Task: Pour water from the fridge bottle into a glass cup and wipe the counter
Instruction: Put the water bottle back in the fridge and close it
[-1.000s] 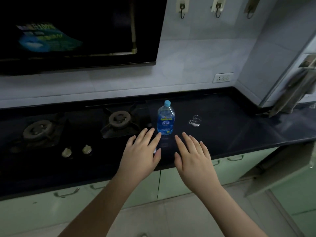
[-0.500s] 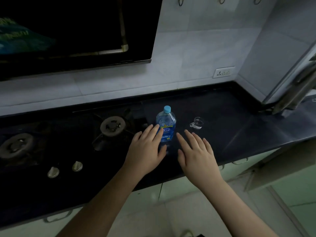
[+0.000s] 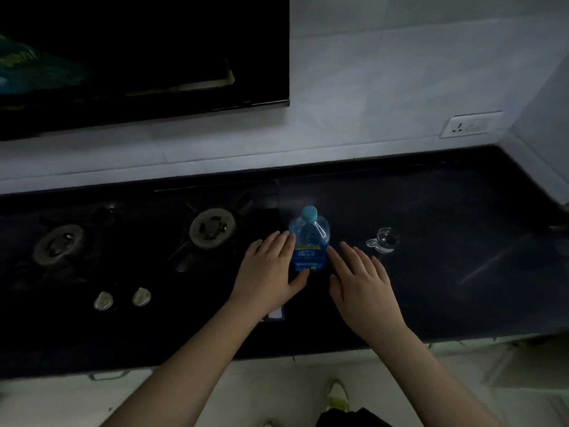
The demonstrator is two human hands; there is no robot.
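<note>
At frame centre, bottle [image 3: 308, 241] upright on counter [image 3: 446, 211]; my left hand [image 3: 271, 272] and right hand [image 3: 363, 285] flank it, fingers straight, grasping nothing; glass cup [image 3: 383, 240] to right.

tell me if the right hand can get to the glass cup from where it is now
Probably yes. The right hand is open beside the bottle, and the glass cup stands just beyond its fingertips on the counter, with nothing visible between them.
</note>
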